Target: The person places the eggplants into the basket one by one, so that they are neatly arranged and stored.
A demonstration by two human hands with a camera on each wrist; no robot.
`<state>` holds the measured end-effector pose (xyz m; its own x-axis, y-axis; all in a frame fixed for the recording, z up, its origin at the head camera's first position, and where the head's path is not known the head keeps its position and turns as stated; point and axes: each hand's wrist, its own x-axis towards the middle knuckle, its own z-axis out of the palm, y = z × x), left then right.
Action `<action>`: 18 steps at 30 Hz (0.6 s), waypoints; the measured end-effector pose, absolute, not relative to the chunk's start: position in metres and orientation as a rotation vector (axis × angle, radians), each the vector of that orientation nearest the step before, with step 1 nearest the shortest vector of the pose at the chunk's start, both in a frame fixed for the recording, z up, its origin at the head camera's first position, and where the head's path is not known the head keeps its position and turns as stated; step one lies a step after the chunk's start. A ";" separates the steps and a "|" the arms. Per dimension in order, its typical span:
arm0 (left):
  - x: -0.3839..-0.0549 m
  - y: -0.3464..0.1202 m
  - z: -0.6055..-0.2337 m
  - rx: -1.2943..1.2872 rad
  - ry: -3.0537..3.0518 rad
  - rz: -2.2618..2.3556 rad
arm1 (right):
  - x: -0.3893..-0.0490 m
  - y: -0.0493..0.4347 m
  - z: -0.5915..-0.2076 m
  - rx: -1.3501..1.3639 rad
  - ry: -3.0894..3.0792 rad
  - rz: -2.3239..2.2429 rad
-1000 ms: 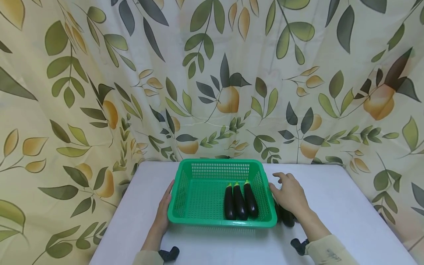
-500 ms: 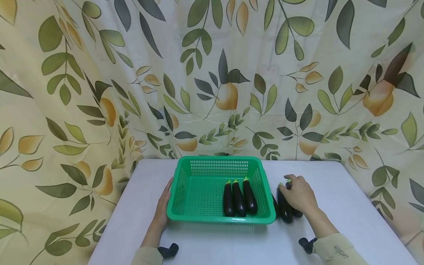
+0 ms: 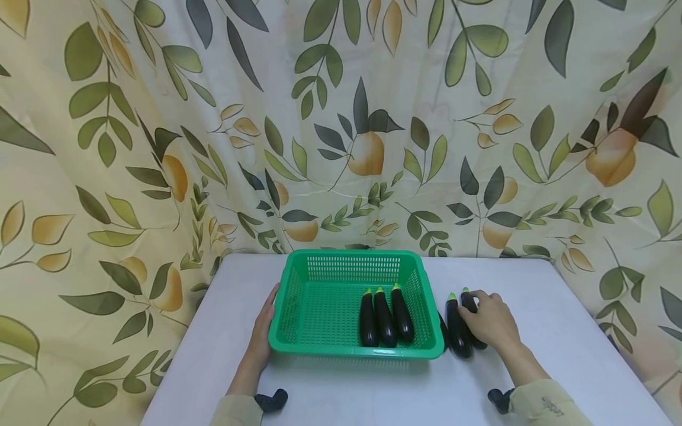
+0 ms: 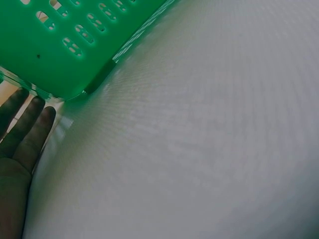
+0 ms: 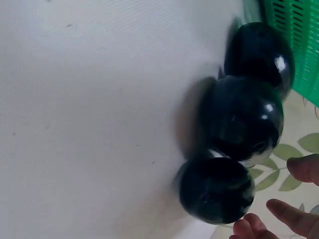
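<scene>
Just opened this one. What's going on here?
A person has their left hand at the left side of a green basket, fingers straight. The right hand is over the outermost eggplant on the white table, thumb and forefinger apart rather than closed on it. Three eggplants lie in the right half of the basket. Outside it, three more lie in a row to its right, the nearest partly hidden by the basket in the head view.

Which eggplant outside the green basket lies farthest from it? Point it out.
The rightmost eggplant, partly covered by the right hand in the head view; the middle loose eggplant and leftmost loose eggplant lie nearer the green basket.
</scene>
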<state>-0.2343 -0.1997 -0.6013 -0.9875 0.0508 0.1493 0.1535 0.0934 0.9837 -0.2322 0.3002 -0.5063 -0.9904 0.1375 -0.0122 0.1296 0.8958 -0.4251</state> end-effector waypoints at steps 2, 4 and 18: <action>-0.234 -0.199 -0.601 -0.219 -2.257 -2.062 | -0.232 0.302 -0.507 -0.229 -3.046 0.683; -0.234 -0.199 -0.600 -0.221 -2.248 -2.073 | -0.233 0.304 -0.508 -0.240 -3.049 0.685; -0.235 -0.199 -0.600 -0.212 -2.260 -2.066 | -0.233 0.318 -0.521 -0.300 -3.085 0.747</action>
